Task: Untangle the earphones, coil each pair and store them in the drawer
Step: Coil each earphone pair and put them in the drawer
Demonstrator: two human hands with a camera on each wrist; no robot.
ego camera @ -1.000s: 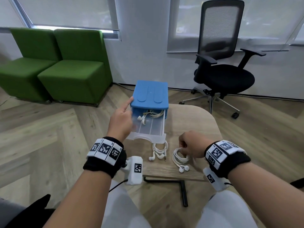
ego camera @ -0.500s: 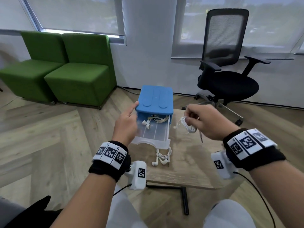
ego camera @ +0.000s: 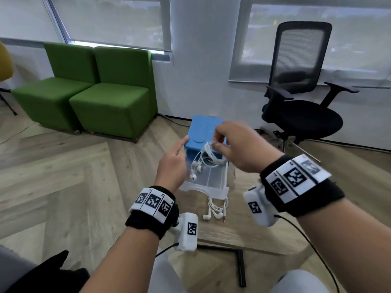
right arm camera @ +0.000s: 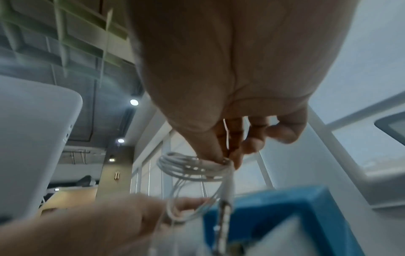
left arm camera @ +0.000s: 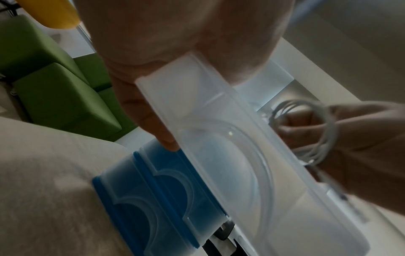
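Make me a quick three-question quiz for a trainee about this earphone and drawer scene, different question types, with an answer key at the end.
1. True or false: the right hand pinches a coiled pair of earphones above the open drawer.
2. Multiple choice: where does the other coiled pair lie? A) on the green seats B) on the table in front of the drawer C) on the office chair
3. Fill the gap: the left hand rests against the drawer's ____ side.

Key: 1 true; 2 B; 3 left
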